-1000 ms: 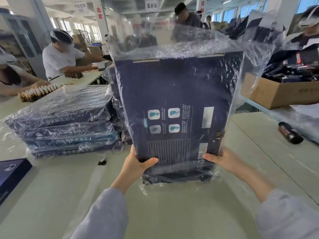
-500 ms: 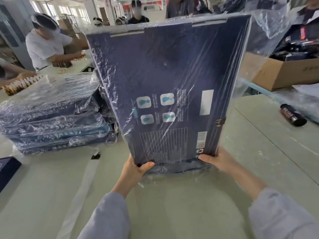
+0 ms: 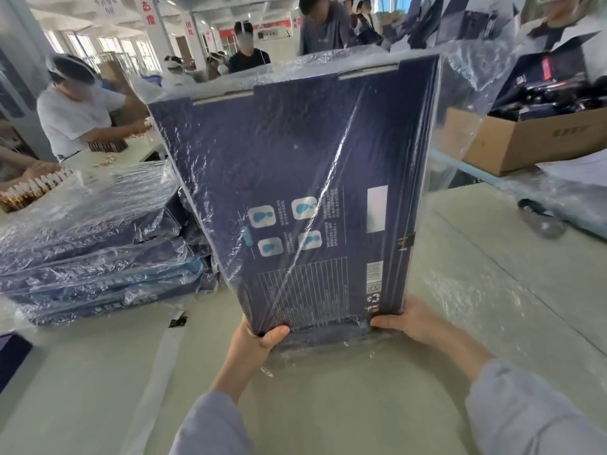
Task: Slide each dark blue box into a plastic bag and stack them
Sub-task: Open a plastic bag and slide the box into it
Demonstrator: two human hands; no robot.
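Left thumb [image 3: 275,333] lies flat across the near face of the dark blue box [image 3: 295,165], at its lower left corner. The other fingers of your left hand [image 3: 253,348] go behind the box, out of sight. You grip through the film. Right thumb [image 3: 385,322] presses the lower right corner the same way. Your right hand [image 3: 414,318] wraps that corner from the side, fingers hidden behind. Both hands are clamped on the box, one corner each.

The box stands on end between your hands, printed back toward you: four pale blue icons, a ruled grid, a barcode near the right edge. The right corner is held a little higher than the left. The plastic bag [image 3: 466,103] covers the whole box. Slack film balloons off the right side and above the top edge, and a crumpled fold hangs under the lower edge. I cannot tell whether that fold touches the table [image 3: 98,382].

Left of the box, near it, is the stack of bagged boxes [image 3: 92,244], lying flat, several high, film wrinkled. In front of the stack a white strip [image 3: 164,353] and a small black scrap [image 3: 178,321] lie on the table. Another dark blue box [image 3: 13,353] sits at the left edge, only its corner in view. To the right, well apart, is a cardboard carton [image 3: 532,139] holding dark items. Other people work at the far tables.
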